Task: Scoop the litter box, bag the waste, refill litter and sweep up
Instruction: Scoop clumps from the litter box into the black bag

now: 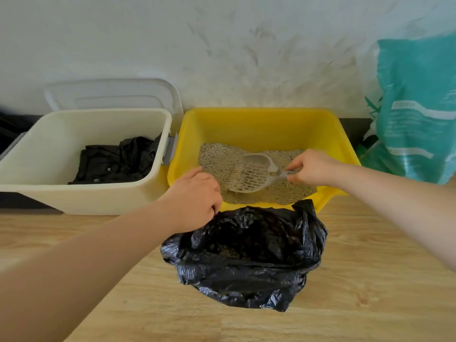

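Observation:
A yellow litter box (261, 119) stands on the wooden floor against the wall, with grey-beige litter (217, 156) in its bottom. My right hand (313, 166) grips the handle of a pale slotted scoop (256, 172), whose head lies in the litter. Right in front of the box sits an open black waste bag (246, 253) with some litter clumps inside. My left hand (197, 198) pinches the bag's upper left rim, beside the box's front left corner.
A cream plastic bin (49, 193) with folded black bags inside stands to the left, its white lid (113, 95) leaning on the wall behind. A teal litter sack (417, 107) leans at the right. Wooden floor (370, 280) spreads in front.

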